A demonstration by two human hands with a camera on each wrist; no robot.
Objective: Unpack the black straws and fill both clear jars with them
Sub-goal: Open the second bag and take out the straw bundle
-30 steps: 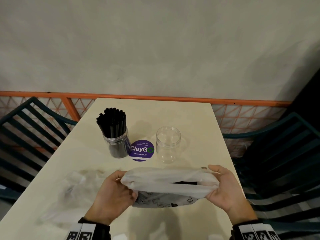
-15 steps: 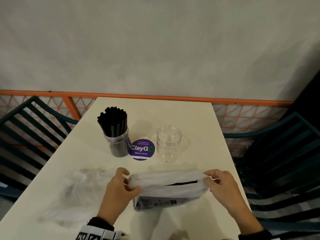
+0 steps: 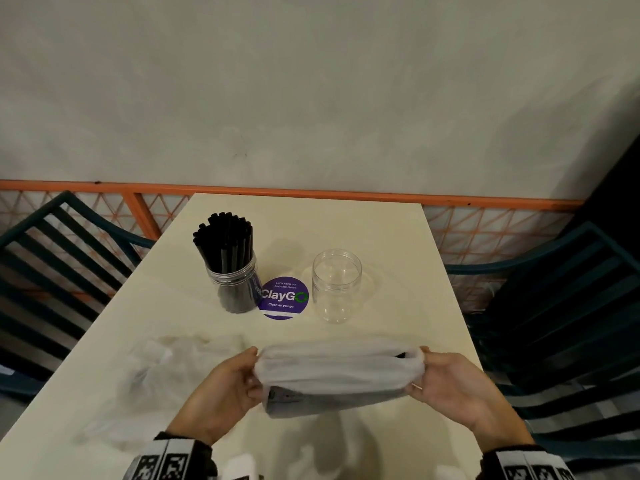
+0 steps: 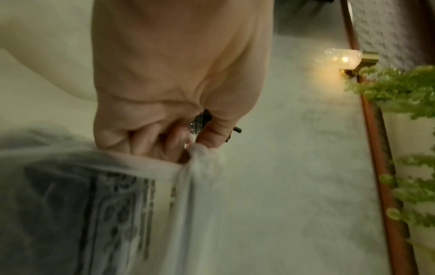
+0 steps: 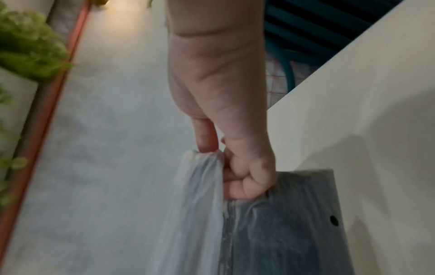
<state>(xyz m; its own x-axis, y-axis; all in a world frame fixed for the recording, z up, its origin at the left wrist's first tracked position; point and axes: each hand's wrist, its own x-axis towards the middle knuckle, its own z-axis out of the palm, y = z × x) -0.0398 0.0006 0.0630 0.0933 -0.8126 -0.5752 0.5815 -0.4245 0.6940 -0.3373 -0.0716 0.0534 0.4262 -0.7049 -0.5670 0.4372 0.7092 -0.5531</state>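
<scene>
Both hands regripped: left hand [image 3: 221, 389] and right hand [image 3: 460, 386] pinch white plastic straw pack [image 3: 337, 370] ends (limp, slippery; grip the bunched ends).

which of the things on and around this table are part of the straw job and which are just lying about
Part of the job:
- straw packet, gripped at its ends by the left hand and right hand
- full jar of black straws
- empty jar

Just lying about:
- purple ClayGo sticker
- crumpled clear plastic
- dark chairs

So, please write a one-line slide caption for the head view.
Both hands stretch a straw bag open; one jar full, one jar empty.
</scene>
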